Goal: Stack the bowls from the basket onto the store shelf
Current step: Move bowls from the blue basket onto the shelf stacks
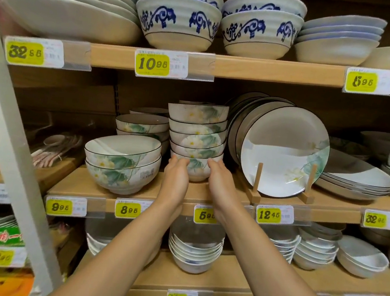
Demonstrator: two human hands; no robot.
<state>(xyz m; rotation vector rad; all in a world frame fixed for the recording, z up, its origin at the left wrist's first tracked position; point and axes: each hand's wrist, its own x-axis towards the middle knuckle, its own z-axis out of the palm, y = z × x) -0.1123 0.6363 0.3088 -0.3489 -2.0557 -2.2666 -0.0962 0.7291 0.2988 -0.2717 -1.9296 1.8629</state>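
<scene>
A stack of several small white bowls [197, 133] with green leaf and yellow flower prints stands on the middle wooden shelf [83, 183]. My left hand [175, 177] holds the left side of the bottom bowl [196, 168], fingers curled against its wall. On the bowl's right side my right hand [220, 182] does the same. Both forearms reach up from the lower edge of the view. No basket is in view.
Two larger matching bowls [120, 161] sit nested left of the stack, more bowls [142, 123] behind. A plate [284, 153] leans upright on a wooden stand [256, 191] at the right. Big bowls [176, 21] fill the upper shelf; white bowls [194, 250] sit below.
</scene>
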